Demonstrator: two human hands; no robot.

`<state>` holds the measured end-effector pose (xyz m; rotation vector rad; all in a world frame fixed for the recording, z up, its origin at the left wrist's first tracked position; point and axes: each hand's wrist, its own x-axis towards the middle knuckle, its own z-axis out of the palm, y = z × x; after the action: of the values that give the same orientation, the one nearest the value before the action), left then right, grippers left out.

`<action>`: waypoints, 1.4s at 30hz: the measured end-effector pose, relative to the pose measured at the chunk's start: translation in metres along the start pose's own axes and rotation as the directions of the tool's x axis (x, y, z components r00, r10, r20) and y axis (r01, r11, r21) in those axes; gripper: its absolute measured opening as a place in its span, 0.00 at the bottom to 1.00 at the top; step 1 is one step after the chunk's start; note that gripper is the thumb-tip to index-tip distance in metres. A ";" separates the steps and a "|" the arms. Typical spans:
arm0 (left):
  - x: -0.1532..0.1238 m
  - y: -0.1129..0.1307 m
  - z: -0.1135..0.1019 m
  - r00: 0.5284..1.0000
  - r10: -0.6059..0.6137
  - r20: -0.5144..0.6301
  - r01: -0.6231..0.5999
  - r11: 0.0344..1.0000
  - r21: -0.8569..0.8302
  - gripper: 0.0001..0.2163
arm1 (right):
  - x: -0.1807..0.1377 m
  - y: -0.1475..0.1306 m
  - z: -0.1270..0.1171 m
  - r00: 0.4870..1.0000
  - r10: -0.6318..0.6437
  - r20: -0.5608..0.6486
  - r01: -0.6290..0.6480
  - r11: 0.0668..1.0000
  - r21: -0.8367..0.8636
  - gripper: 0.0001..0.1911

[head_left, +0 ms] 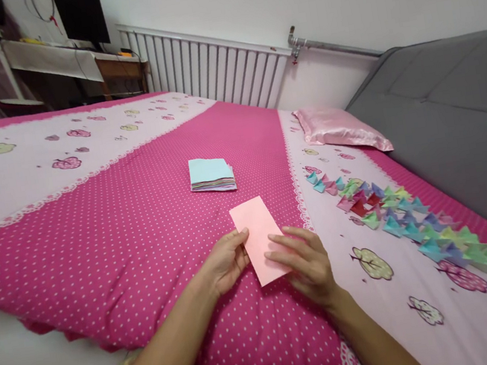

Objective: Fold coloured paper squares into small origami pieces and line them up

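A pink sheet of paper (pixel 258 235), folded into a long rectangle, lies on the pink dotted bed cover (pixel 139 222). My left hand (pixel 226 264) pinches its left edge with thumb and fingers closed on it. My right hand (pixel 308 264) rests on the paper's right side, fingers stretched out and pressing down flat. Beyond the paper sits a stack of coloured paper squares (pixel 211 175) with a light blue sheet on top.
A long row of several folded paper pieces (pixel 409 222) in mixed colours runs along the right of the bed. A pink pillow (pixel 340 128) lies by the grey headboard (pixel 459 126). A white radiator (pixel 212 68) and a desk with a monitor (pixel 81 17) stand behind.
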<state>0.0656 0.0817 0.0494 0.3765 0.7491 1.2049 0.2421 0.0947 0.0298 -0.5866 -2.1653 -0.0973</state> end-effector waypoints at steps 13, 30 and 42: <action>-0.002 -0.002 -0.002 0.995 -0.071 0.066 0.062 0.989 0.131 0.08 | 0.002 0.009 0.004 0.964 0.267 -0.011 -0.260 0.946 0.195 0.10; -0.003 -0.008 -0.004 0.962 -0.086 0.258 0.050 0.988 0.145 0.12 | 0.001 0.005 0.006 0.889 0.451 -0.084 -0.426 0.879 0.216 0.07; -0.006 -0.019 0.001 0.964 -0.008 0.264 -0.088 0.934 0.346 0.12 | 0.002 -0.001 0.007 0.833 0.546 -0.091 -0.521 0.829 0.205 0.11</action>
<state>0.0785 0.0697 0.0399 0.8400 0.7295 1.0291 0.2354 0.0968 0.0269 -1.0302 -1.7710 0.3409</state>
